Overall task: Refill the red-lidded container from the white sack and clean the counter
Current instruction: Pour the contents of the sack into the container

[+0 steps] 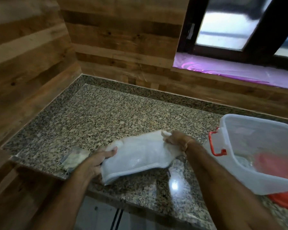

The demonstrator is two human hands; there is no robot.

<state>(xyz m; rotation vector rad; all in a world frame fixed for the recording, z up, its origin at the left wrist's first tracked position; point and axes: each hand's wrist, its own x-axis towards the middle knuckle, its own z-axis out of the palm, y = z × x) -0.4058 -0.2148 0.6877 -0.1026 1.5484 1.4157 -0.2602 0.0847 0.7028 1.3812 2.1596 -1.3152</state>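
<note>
The flat white woven sack [136,156] is gripped at both ends by left hand [96,161] and right hand [176,140] over the speckled granite bench [106,113], seemingly for folding, beside the open clear red-latched container [264,180].

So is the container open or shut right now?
Open. The container has no lid on; its rim is bare and you can see inside. The red lid lies at its near corner.
</note>
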